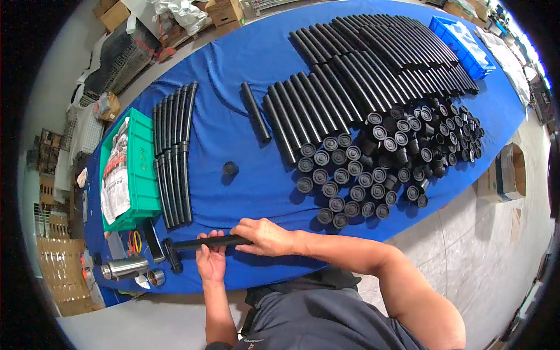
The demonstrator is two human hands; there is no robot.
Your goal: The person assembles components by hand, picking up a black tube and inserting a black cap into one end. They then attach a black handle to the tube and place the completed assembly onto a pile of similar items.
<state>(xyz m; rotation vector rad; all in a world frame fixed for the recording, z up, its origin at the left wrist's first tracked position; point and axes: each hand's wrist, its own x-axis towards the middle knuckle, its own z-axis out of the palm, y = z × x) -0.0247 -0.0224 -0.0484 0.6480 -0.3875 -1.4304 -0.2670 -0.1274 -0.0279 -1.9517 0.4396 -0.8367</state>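
Observation:
Both my hands are on a black tube (194,243) near the front edge of the table. My left hand (211,263) is palm up, its fingers and thumb closed round the tube's middle. My right hand (265,236) wraps over the right end and hides it. The tube's left end overlaps a black mallet-like head (172,256) in this view. Beyond my hands a single black cap (230,169) lies on the blue cloth (233,195). Farther off, one loose black tube (255,112) lies apart from the others.
Many black tubes (373,64) lie in rows at the back right, with a heap of black caps (379,175) before them. Capped tubes (174,157) lie beside a green crate (144,169). A steel thermos (125,268) lies front left; a blue crate (461,44) stands far right.

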